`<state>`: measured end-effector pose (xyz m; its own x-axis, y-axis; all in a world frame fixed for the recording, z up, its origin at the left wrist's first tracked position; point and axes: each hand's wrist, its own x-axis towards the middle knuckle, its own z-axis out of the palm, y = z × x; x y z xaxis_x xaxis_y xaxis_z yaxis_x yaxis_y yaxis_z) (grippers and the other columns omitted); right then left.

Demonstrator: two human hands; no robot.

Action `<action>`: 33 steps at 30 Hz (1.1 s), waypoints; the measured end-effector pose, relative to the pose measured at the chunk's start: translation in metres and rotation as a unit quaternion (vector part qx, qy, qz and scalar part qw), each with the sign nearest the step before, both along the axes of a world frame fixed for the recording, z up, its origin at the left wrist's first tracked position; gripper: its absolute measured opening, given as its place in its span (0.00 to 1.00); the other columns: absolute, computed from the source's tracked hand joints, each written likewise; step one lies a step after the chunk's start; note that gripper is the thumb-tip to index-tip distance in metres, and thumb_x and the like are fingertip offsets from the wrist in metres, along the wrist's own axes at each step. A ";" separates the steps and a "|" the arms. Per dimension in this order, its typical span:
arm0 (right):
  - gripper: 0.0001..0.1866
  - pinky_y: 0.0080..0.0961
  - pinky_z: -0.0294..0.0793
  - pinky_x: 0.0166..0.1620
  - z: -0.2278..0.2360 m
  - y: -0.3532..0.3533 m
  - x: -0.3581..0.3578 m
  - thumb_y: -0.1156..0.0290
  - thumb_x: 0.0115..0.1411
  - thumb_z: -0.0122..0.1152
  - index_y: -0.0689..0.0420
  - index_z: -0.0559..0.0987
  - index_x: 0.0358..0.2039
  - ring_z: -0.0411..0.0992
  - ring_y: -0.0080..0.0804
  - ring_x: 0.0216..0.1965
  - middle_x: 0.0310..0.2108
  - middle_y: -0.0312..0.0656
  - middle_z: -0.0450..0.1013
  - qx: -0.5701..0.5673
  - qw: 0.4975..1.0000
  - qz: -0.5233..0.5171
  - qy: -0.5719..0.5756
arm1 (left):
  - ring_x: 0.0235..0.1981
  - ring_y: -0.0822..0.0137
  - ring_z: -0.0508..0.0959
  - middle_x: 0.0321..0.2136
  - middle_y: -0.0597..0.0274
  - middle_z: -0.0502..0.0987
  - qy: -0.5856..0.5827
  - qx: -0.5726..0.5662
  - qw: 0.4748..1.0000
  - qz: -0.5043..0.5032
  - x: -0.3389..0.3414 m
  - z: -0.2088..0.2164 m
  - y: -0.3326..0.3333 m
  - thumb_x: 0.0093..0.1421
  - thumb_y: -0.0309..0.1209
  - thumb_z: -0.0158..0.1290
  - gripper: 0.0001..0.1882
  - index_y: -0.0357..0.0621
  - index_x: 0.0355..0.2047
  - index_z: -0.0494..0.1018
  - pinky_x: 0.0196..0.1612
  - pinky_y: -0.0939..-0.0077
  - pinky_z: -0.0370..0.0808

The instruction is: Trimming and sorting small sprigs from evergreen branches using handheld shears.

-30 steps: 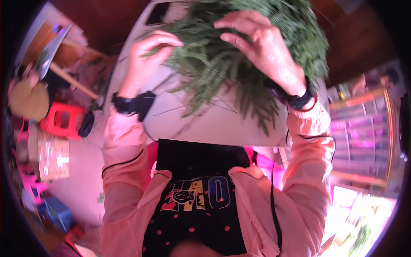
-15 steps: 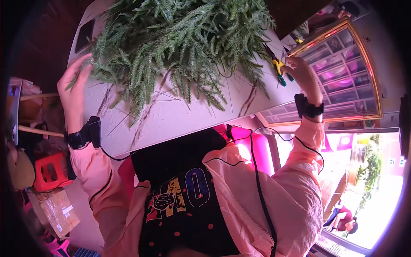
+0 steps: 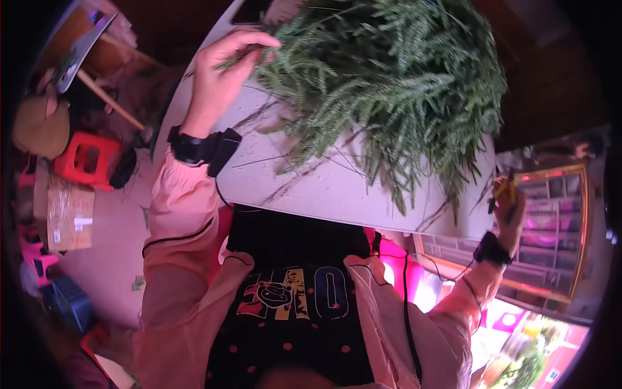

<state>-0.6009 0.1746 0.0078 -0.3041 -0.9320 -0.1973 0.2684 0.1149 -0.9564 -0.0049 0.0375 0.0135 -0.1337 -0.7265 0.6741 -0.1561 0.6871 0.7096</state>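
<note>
From my end of the feed, I see the left hand (image 3: 219, 72) pinching a green sprig (image 3: 224, 64) between thumb and fingertips, at the left side of a big heap of artificial-looking greenery (image 3: 389, 84). The heap lies across the upper part of the pale table (image 3: 272, 194), its feathery tips trailing toward the near edge. The right hand (image 3: 512, 211) is out at the table's right edge, well apart from the left, with its fingers curled around what I take to be yellow-handled pliers (image 3: 509, 192); the tool's head is too small and dark for me to make out.

As for progress, I judge this an early or repeating stage: the sprig is picked and the tool is in hand, but the two are not together. Whatever the tool is meant for on that sprig is not yet done. Most of the greenery is loose in the pile, and I cannot tell any finished pieces from unworked ones. A few thin dark stems (image 3: 258, 162) lie on the bare part of the table, near the left wrist; whether they are offcuts or parts of the sprigs, I cannot say.
</note>
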 end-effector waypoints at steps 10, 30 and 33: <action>0.25 0.27 0.71 0.42 0.087 -0.045 0.252 0.69 0.57 0.50 0.69 0.67 0.53 0.71 0.30 0.36 0.34 0.43 0.73 -0.108 0.887 0.439 0.094 | 0.36 0.73 0.75 0.35 0.63 0.76 -0.047 -0.052 0.997 0.038 -0.001 0.003 0.006 0.54 0.12 0.50 0.12 0.39 0.34 0.79 0.38 0.83 0.71; 0.18 0.18 0.66 0.41 0.053 -0.126 0.363 0.73 0.58 0.48 0.64 0.72 0.49 0.67 0.20 0.34 0.30 0.33 0.71 -0.105 0.790 0.495 0.346 | 0.36 0.63 0.78 0.30 0.59 0.75 -0.096 -0.170 0.978 0.072 -0.013 -0.002 0.009 0.44 0.13 0.57 0.15 0.43 0.31 0.81 0.37 0.76 0.76; 0.17 0.18 0.66 0.40 0.051 -0.125 0.371 0.72 0.58 0.48 0.63 0.72 0.48 0.67 0.20 0.33 0.29 0.33 0.70 -0.113 0.796 0.482 0.348 | 0.36 0.62 0.77 0.29 0.60 0.75 -0.099 -0.180 0.975 0.087 -0.014 -0.006 0.008 0.42 0.14 0.59 0.15 0.43 0.31 0.81 0.37 0.75 0.76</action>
<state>-0.2298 0.0495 0.0587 0.6118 -0.7861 -0.0876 -0.4439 -0.2496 -0.8606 -0.0191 0.0455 0.0078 -0.1820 -0.4700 0.8637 -0.4017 0.8373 0.3710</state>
